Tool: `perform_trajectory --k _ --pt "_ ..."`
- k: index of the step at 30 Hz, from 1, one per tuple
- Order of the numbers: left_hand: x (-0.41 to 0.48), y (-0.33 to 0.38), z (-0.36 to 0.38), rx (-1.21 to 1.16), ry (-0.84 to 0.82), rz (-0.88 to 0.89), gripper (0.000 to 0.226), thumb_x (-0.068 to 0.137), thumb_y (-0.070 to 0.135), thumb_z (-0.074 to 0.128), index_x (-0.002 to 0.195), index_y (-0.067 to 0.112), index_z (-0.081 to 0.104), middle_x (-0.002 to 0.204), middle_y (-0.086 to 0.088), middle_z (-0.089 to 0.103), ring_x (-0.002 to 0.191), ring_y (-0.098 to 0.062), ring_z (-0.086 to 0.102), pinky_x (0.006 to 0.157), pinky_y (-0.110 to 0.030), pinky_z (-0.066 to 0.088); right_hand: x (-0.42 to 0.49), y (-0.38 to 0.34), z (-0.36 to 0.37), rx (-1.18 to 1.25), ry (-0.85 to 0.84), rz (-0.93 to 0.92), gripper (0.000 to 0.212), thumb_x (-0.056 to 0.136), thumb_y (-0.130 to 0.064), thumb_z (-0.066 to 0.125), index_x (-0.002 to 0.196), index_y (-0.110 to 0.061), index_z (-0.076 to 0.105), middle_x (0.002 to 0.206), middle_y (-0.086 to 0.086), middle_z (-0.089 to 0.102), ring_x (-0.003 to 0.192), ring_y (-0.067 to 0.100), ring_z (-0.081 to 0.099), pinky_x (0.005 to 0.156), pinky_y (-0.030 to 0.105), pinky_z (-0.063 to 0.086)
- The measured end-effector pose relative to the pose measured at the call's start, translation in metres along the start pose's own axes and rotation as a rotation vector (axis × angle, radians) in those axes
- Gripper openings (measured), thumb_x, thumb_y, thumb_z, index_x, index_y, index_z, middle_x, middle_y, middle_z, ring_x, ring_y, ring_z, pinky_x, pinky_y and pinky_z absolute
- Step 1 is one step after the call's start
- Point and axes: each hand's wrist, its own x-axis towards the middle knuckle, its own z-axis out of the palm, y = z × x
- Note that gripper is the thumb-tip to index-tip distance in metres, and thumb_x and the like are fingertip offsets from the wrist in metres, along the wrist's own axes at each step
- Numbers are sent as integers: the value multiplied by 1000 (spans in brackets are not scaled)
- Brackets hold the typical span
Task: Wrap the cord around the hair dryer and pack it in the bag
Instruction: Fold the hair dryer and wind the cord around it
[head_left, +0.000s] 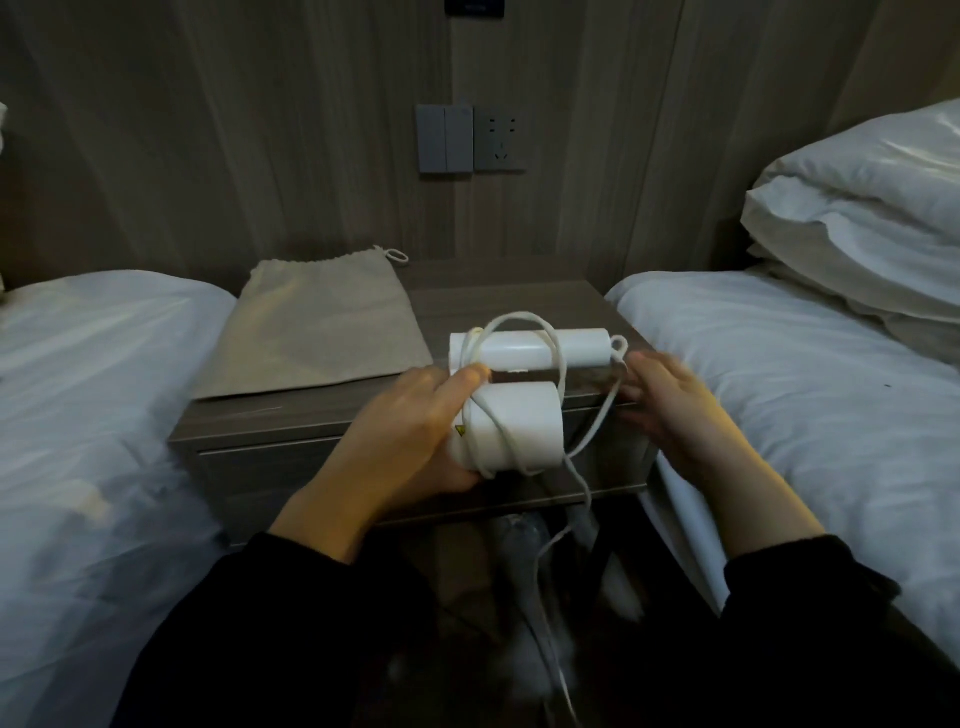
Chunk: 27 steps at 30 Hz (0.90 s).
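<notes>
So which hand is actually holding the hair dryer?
The left hand grips the hair dryer; the right hand, blurred, is only beside the cord.

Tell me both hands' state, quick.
Left hand: grips the hair dryer.
Right hand: blurred beside the cord; cannot tell whether it holds it.

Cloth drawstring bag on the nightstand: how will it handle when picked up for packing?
Likely floppy: the bag lies flat and slack on the nightstand, so its mouth probably won't stay open unaided. Probably light, since it looks empty. The drawstring loop at its far corner may be the easiest grab point.
</notes>
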Motion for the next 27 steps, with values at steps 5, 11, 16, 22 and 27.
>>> perform_trajectory --k 5,11,16,22,27 --pt "1 1 -4 -66 69 -64 90 57 56 69 133 20 36 111 -12 62 99 -31 59 82 -43 52 -4 3 3 92 -278 228 30 96 -32 37 100 -9 55 92 19 67 78 26 65 76 34 49" --pt "2 6 -11 -158 12 -190 94 58 49 80 137 27 35 123 -3 55 110 -21 51 91 -34 43 -11 10 3 -61 -513 251 68 93 -58 17 93 -4 59 68 21 64 63 28 63 62 27 49" --pt "2 2 -13 -157 -35 -231 94 56 59 75 134 35 31 124 2 54 111 -19 51 91 -35 45 -11 3 -5 11 -519 55 34 87 -32 46 73 -3 58 51 4 40 50 15 35 51 22 33" --pt "2 8 -13 -206 -94 -110 89 54 58 77 130 38 36 123 9 57 108 -14 54 88 -36 48 6 1 -22 524 -277 -51 29 88 -18 47 63 -11 60 47 -3 40 41 7 36 41 15 31" --pt "-2 16 -13 -367 -83 -66 95 52 58 79 134 41 34 122 24 53 104 8 48 86 -11 39 13 17 -17 501 -17 74 33 97 -18 42 65 -11 45 36 -7 33 29 3 27 28 13 20"
